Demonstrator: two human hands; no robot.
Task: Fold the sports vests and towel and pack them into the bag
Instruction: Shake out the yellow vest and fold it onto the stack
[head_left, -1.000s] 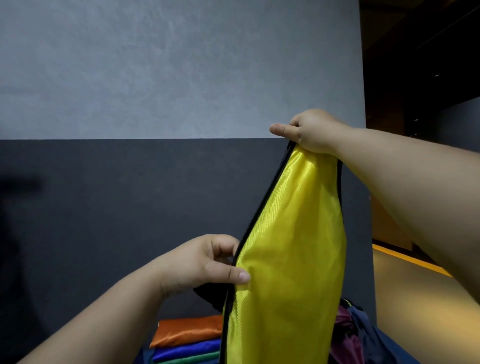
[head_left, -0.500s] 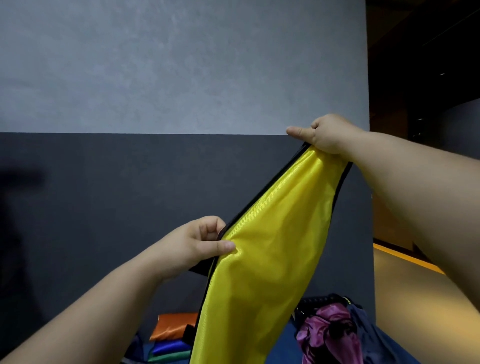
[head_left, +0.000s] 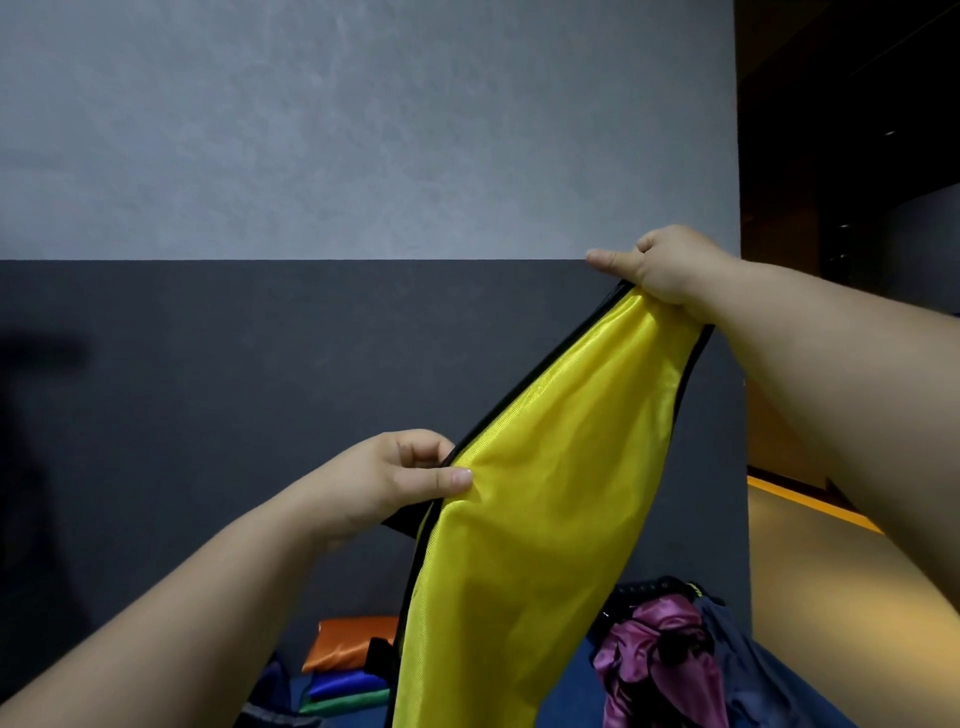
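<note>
Head view, quick pass, left to right. Your left hand (head_left: 384, 483), at about 8 o'clock from centre, has its grip pinched on the black-trimmed edge of the yellow vest (head_left: 524, 519), thumb flat on the yellow face and fingers curled behind. Low at 7 o'clock a folded stack sits on the blue surface (head_left: 566, 696): orange vest (head_left: 348, 642) on top, then blue vest (head_left: 343, 685) and green vest (head_left: 343, 704). The yellow vest hangs in the air between your hands, slanting from 2 o'clock down to 6 o'clock, doubled lengthwise by the look of it, with its bottom out of frame. Your right hand (head_left: 670, 265), at 2 o'clock, has its grip clenched round the vest's top end, index finger pointing left.

At 5 o'clock a purple vest (head_left: 660, 649) lies crumpled and unfolded, against dark navy fabric (head_left: 737, 665); I can't tell whether that is bag or towel.

Step, as I judge it: mid-fold on the yellow vest, packing not started. Next you should square the trimmed edges, bring the top end down toward the bottom, and keep tension so the slick fabric doesn't slide, then add it to the stack.
</note>
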